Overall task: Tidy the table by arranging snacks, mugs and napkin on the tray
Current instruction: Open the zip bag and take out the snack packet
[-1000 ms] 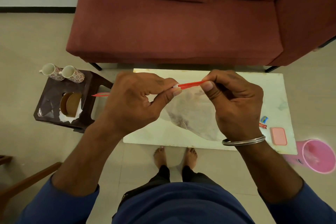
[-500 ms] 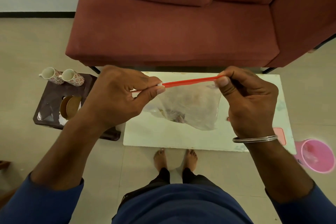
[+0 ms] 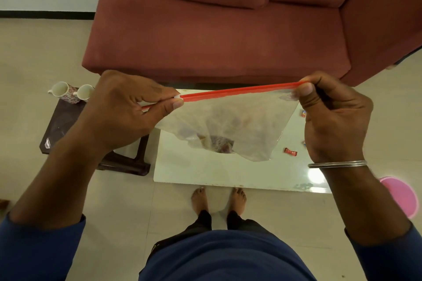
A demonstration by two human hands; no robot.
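Note:
I hold a clear zip bag point(image 3: 239, 125) with a red zip strip above the white table point(image 3: 205, 169). My left hand point(image 3: 127, 112) pinches the white slider at the strip's left end. My right hand point(image 3: 331, 116) pinches the strip's right end. Several wrapped snacks lie bunched in the bag's bottom. Loose sweets rest on the table: a red one point(image 3: 290, 151) and another point(image 3: 303, 113) near my right hand. Two floral mugs point(image 3: 73, 91) stand at the far edge of a dark stool point(image 3: 61, 125) on the left, which my left arm partly hides.
A red sofa point(image 3: 217, 36) stands right behind the table. A pink bin point(image 3: 404, 196) sits on the floor at the right, by the table's corner. My bare feet point(image 3: 219, 198) are at the table's near edge.
My hands have drawn apart along the red strip, the right going right and the left going left with the slider. The strip is now stretched out long between them.

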